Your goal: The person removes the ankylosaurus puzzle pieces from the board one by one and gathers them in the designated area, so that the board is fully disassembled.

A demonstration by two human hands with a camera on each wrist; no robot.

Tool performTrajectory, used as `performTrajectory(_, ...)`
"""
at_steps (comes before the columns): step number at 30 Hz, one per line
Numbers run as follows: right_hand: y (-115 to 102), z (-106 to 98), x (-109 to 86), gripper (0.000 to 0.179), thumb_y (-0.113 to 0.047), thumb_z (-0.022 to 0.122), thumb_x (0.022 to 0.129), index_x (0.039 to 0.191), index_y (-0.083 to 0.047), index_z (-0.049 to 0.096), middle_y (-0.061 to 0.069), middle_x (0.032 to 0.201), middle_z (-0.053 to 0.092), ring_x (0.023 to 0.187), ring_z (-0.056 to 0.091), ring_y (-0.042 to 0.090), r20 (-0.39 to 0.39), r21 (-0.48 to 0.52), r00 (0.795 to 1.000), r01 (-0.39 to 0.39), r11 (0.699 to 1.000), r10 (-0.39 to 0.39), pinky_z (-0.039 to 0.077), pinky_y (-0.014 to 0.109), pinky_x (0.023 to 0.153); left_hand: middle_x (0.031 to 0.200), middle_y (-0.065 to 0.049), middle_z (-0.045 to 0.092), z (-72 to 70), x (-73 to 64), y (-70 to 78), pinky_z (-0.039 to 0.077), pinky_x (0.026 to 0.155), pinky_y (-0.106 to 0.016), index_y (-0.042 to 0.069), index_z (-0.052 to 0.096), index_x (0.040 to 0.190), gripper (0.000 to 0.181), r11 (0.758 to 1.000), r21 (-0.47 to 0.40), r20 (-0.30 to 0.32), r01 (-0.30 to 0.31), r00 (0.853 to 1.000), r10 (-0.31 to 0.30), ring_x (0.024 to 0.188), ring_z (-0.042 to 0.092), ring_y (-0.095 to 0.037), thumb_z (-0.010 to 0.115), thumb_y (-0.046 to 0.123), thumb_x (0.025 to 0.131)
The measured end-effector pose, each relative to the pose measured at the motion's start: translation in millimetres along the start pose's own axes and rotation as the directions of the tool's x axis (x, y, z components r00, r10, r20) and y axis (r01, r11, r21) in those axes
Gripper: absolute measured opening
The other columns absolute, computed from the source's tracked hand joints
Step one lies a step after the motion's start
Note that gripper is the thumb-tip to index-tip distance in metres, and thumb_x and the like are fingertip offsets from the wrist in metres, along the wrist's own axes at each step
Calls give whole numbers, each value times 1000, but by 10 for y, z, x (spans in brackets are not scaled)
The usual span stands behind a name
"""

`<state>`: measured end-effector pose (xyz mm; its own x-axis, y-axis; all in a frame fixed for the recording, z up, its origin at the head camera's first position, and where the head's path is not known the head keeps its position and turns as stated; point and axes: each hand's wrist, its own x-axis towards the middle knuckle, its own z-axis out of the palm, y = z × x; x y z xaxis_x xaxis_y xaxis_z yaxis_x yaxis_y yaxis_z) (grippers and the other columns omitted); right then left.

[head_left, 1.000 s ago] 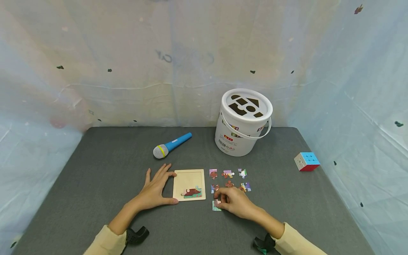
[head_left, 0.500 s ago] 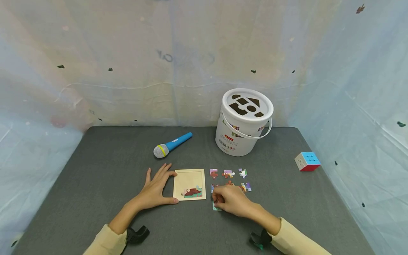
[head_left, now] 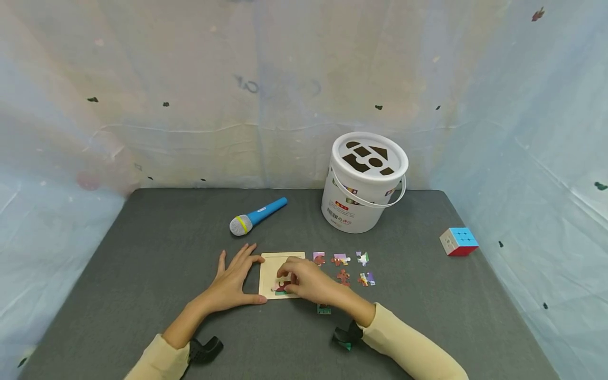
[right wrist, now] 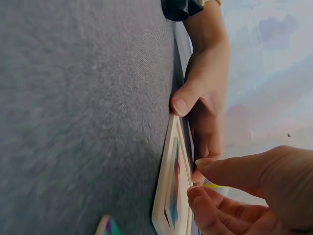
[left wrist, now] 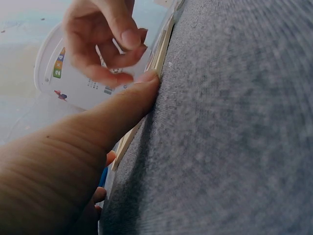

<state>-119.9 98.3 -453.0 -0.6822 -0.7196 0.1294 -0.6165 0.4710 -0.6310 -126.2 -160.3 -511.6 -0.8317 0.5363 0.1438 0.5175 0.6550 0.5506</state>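
A square wooden puzzle board (head_left: 268, 268) lies on the table, with a brown-and-green picture section (head_left: 282, 287) fitted at its lower right. My left hand (head_left: 233, 282) spans the board's left side, thumb on the near corner and index fingertip on the far one. My right hand (head_left: 309, 279) is over the board, thumb and index tip (right wrist: 193, 188) curled toward each other with a small gap. I cannot tell whether it holds a puzzle piece. Loose jigsaw pieces such as a brown one (head_left: 343, 277) and a green one (head_left: 324, 310) lie to the right; my right hand covers some of that area.
Behind the board lies a blue toy microphone (head_left: 258, 215). A white lidded bucket (head_left: 363, 184) with shape cut-outs stands at the back, its handle hanging at the front. Near the right edge of the grey table (head_left: 157, 253) sits a puzzle cube (head_left: 458, 241).
My right hand has moved left from the loose pieces to over the board. My left hand has kept its place at the board's left side.
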Motion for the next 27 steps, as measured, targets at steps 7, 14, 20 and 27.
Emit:
performTrajectory(7, 14, 79, 101, 23, -14, 79, 87, 109, -11, 71, 0, 98, 65, 79, 59, 9, 50, -122, 996, -73, 990, 80, 45, 17, 68, 161, -20, 22, 9, 8, -9, -8, 104, -77, 16, 45, 142, 93, 1000, -1, -1, -7, 1000, 7, 150, 12, -42, 80, 65, 71)
performTrajectory(14, 41, 119, 106, 21, -13, 79, 87, 107, -11, 71, 0, 92, 63, 75, 56, 6, 54, -135, 995, -79, 988, 87, 45, 18, 65, 162, -20, 21, 4, -1, -3, -8, 104, -77, 15, 45, 142, 93, 1000, -9, -2, -5, 1000, 5, 150, 12, -41, 81, 63, 71)
performTrajectory(20, 40, 123, 106, 21, -14, 78, 88, 108, -10, 70, 1, 89, 61, 71, 51, 4, 65, -123, 994, -83, 989, 91, 42, 18, 62, 162, -20, 21, -1, -1, 7, -8, 105, -77, 14, 45, 143, 93, 1000, -8, -1, -5, 1000, 5, 150, 12, -41, 81, 63, 72)
performTrajectory(27, 44, 120, 111, 21, -18, 78, 89, 107, -11, 71, 0, 89, 61, 71, 50, 4, 50, -138, 994, -91, 986, 99, 42, 18, 62, 162, -20, 21, -7, -1, 12, -8, 105, -76, 15, 45, 143, 93, 1000, -11, 3, 0, 1000, 0, 150, 12, -41, 80, 64, 72)
